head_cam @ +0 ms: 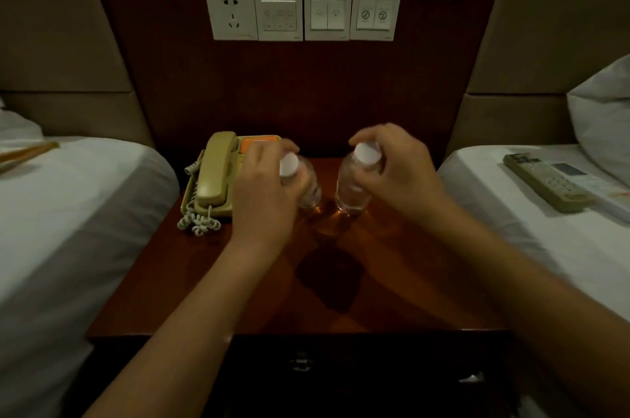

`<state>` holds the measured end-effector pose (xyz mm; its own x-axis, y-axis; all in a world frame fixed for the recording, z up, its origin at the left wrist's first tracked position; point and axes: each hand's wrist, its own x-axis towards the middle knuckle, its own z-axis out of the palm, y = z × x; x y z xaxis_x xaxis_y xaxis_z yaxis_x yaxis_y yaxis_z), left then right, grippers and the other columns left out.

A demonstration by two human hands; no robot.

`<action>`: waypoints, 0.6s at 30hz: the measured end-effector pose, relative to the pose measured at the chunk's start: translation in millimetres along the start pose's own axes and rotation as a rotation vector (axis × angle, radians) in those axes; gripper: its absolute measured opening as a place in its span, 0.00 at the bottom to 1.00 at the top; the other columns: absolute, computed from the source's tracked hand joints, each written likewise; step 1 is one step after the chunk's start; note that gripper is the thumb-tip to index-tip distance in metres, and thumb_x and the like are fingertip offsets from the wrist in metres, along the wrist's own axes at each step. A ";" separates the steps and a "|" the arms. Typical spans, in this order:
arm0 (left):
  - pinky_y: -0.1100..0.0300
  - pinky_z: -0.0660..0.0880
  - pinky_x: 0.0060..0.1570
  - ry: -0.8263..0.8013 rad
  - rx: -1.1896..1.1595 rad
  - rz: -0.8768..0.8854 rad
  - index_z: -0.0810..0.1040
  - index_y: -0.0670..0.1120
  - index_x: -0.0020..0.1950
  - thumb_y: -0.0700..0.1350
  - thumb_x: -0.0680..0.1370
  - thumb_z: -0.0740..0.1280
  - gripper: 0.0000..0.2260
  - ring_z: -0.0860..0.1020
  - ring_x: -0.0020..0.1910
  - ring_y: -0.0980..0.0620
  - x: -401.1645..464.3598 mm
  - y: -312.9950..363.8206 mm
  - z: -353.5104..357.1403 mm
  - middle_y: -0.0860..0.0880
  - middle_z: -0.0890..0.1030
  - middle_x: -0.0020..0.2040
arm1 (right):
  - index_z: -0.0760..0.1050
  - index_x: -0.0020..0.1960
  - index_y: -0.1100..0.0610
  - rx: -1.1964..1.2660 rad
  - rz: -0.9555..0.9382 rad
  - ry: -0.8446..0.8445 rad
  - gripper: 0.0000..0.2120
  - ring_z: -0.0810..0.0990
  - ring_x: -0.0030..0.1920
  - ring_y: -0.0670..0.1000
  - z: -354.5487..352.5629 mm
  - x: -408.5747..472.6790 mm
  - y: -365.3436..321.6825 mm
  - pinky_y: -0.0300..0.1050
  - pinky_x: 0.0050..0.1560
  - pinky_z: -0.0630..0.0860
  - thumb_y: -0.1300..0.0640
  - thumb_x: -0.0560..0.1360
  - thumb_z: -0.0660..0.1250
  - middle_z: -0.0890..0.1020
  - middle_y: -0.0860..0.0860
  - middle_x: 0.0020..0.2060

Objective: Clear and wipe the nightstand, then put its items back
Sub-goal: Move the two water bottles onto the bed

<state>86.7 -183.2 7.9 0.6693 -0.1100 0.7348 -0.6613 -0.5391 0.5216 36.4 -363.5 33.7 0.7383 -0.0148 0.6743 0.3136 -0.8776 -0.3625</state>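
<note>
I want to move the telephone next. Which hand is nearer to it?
Left. The left hand grips a bottle right beside the telephone; the right hand holds the other bottle, farther away.

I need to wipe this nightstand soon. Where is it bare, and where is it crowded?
Bare: the nightstand front half and its right side beside the right bed. Crowded: the back, with the phone back-left and two bottles gripped by the left hand and right hand.

Hotel twin room: nightstand (211, 281) between two white beds (68, 213), wall switch panel (302, 13), corded phone (214, 178).
</note>
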 end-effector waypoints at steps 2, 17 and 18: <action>0.65 0.71 0.44 -0.020 -0.004 -0.014 0.76 0.48 0.55 0.47 0.75 0.68 0.10 0.74 0.47 0.54 22.0 10.7 -10.1 0.50 0.77 0.50 | 0.74 0.60 0.56 0.080 0.105 0.002 0.17 0.75 0.54 0.45 -12.6 14.0 -1.2 0.31 0.48 0.71 0.58 0.72 0.71 0.78 0.50 0.55; 0.61 0.74 0.55 -0.097 -0.464 -0.293 0.53 0.60 0.72 0.41 0.69 0.74 0.41 0.74 0.61 0.59 -18.7 -0.4 53.6 0.49 0.69 0.69 | 0.58 0.68 0.40 0.570 0.433 0.092 0.37 0.70 0.66 0.45 44.4 -46.6 9.5 0.48 0.63 0.72 0.47 0.66 0.74 0.69 0.42 0.66; 0.56 0.74 0.56 -0.130 -0.467 -0.338 0.51 0.61 0.72 0.40 0.68 0.75 0.43 0.74 0.63 0.54 -26.8 -5.5 57.6 0.48 0.70 0.69 | 0.55 0.70 0.40 0.566 0.436 0.055 0.40 0.69 0.68 0.47 47.9 -51.8 11.8 0.51 0.65 0.71 0.50 0.66 0.74 0.68 0.45 0.69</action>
<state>91.9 -225.4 -39.7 0.8856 -0.1132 0.4505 -0.4632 -0.1411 0.8750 30.4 -350.1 -36.3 0.8406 -0.3444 0.4180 0.2696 -0.4033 -0.8744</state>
